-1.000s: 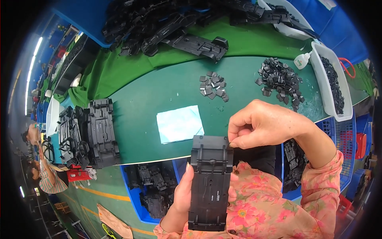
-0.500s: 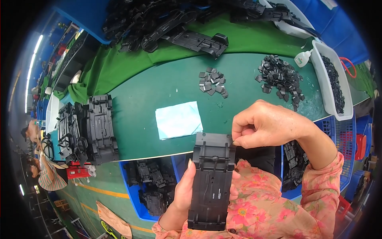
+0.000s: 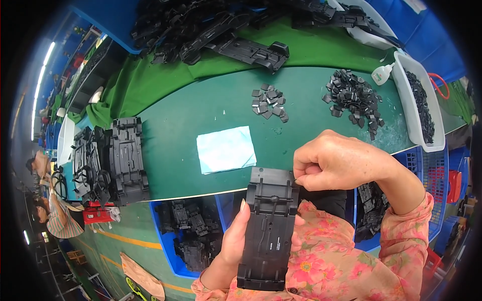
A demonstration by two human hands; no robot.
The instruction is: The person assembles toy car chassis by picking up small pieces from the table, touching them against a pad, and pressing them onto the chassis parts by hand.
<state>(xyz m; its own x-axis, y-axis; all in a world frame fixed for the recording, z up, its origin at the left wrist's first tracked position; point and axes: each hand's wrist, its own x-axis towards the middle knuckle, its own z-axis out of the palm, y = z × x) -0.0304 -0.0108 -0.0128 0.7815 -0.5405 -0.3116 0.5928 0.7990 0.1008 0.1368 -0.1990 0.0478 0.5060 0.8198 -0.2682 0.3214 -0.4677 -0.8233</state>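
Observation:
A long black plastic chassis-like part (image 3: 269, 226) is held upright in front of me, its ribbed face toward me. My left hand (image 3: 236, 233) wraps round it from behind, thumb along the left edge and fingertips showing at the right edge. Curled at the part's upper right corner is my right hand (image 3: 326, 163), thumb and forefinger pinched together; whatever they hold there is hidden or too small to make out. Beyond the part, a pale blue sheet of paper (image 3: 226, 150) lies on the green table (image 3: 175, 115). Past it sits a small cluster of flat black pieces (image 3: 269, 102).
A larger heap of small black pieces (image 3: 354, 98) lies right, beside a white glue bottle (image 3: 382, 73) and a white bin (image 3: 437, 120). More chassis parts (image 3: 128, 160) stand at left and pile up at the back. Blue crates (image 3: 170, 251) sit below the table edge.
The black part and my right hand have shifted very slightly right, and the right hand a little lower. My grip looks the same. A person at the far left has moved.

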